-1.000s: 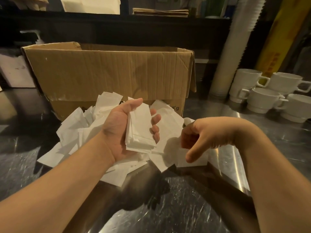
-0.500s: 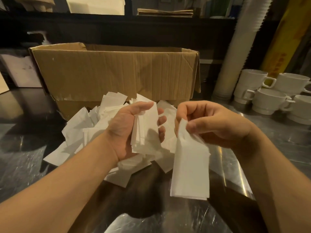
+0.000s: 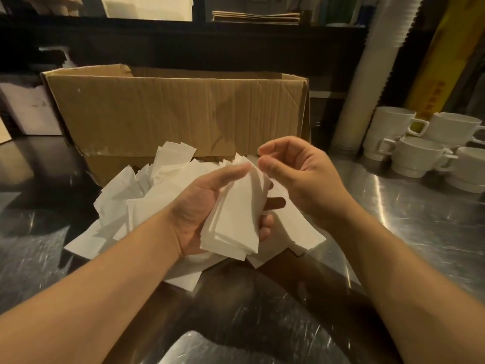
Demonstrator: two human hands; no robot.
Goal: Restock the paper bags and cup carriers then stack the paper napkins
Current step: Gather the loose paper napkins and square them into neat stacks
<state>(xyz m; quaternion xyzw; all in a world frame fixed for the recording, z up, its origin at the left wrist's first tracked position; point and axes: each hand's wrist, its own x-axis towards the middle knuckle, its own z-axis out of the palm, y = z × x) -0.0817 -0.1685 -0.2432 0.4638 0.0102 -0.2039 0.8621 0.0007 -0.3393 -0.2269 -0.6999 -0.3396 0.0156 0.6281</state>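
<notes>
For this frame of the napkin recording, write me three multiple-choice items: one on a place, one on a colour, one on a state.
1. Where does the loose pile of napkins lie?
A. inside the cardboard box
B. on the counter in front of the cardboard box
C. on the shelf behind

2. What colour are the mugs on the right?
A. white
B. black
C. blue

3. What is the left hand doing?
A. resting flat on the counter
B. reaching into the box
C. gripping a stack of napkins

Answers:
1 B, the pile spreads over the metal counter against the front wall of the cardboard box.
2 A, every mug in the cluster is white.
3 C, its thumb and fingers wrap the stack of napkins, while the right hand hovers beside its top, holding nothing.
</notes>
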